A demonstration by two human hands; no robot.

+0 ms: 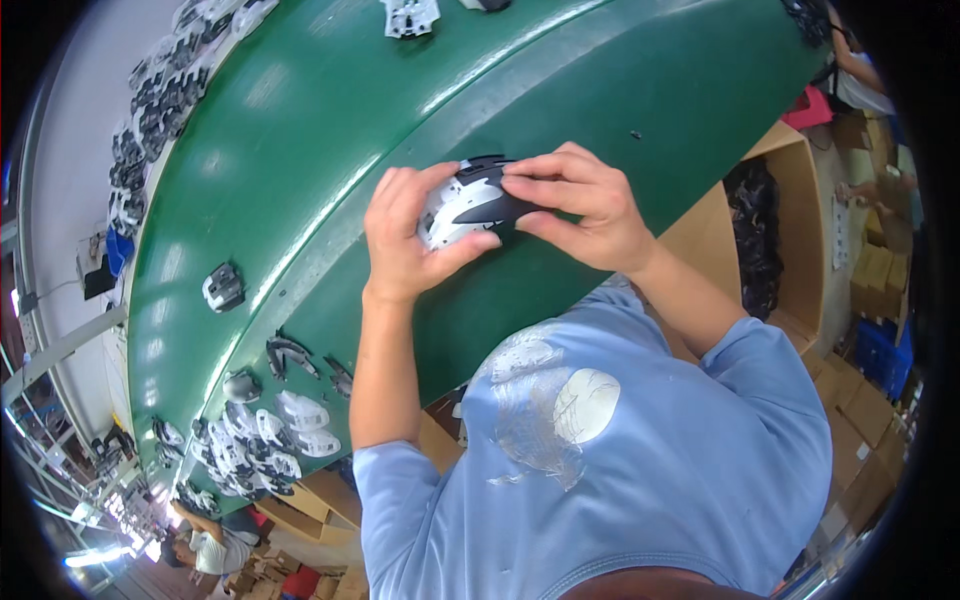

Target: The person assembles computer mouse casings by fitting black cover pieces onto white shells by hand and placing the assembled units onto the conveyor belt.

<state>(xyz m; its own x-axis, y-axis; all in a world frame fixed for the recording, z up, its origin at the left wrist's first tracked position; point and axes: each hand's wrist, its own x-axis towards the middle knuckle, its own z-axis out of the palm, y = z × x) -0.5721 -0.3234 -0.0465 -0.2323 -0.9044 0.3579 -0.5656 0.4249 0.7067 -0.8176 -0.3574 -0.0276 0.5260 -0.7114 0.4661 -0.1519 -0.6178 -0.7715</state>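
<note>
Both my hands hold one curved plastic shell [476,192], white with black sections, just above the green table [560,110]. My left hand [402,235] grips its white left end, thumb along the near edge and fingers at the far side. At the opposite end, my right hand [590,208] pinches a dark, pointed panel [500,209] of the shell between thumb and fingers. A black strip shows along the far edge. My fingers hide both ends, so I cannot tell how the pieces join.
Several white and dark shells [240,440] are heaped at the lower left, with black curved pieces [290,355] beside them. A lone shell [223,287] sits farther left. At right, an open cardboard box [800,230] holds black parts. Other people work at the far edges.
</note>
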